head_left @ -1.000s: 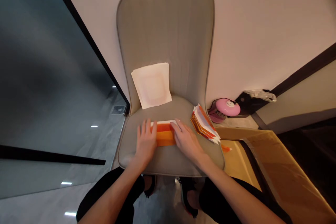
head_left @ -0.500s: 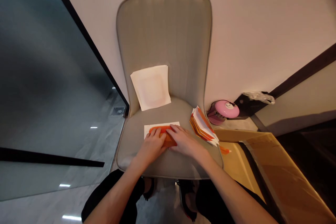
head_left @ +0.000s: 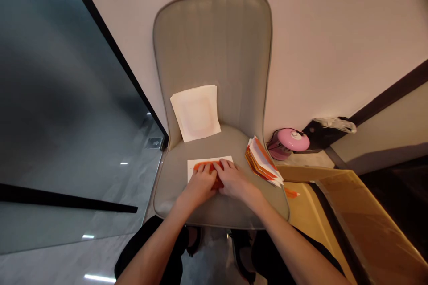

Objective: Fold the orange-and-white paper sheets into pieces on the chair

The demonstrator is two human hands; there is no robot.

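Rests left hand (head_left: 201, 181) and right hand (head_left: 231, 179), with bent fingers close together, on orange and white paper (head_left: 208, 163) (cannot tell if pinching it too) upon the seat of grey chair (head_left: 172, 185), near white sheets (head_left: 196, 113) and folded papers (head_left: 263, 163)

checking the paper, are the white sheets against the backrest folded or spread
Spread: the white sheets lean broad and open against the backrest, no fold showing.

Plain grey chair (head_left: 214, 53), orange-and-white sheet (head_left: 191, 167), faintly pink-squared white papers (head_left: 196, 113), pink round-topped object (head_left: 293, 139).
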